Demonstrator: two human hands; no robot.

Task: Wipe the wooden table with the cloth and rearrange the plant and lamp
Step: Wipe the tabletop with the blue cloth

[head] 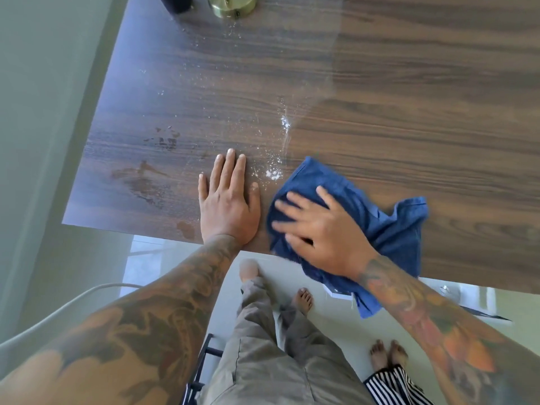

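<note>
Grip: right hand (pixel 318 229) flat, fingers spread, pressing cloth (pixel 365 217) onto surface (pixel 409 83) at near edge; nothing pinched. Left hand (pixel 228 200) flat on the wood just beside it, holding nothing. White powder (pixel 274 171) lies between and beyond them.

Risks: cloth tail overhangs the edge, may slip off; a sweep toward the edge drops powder on floor. Brass lamp base (pixel 230 5) far off, beside a dark object, likely the plant pot.

brass lamp base (pixel 230 5) cut off by top edge, dark pot (pixel 175 3) likewise
</note>
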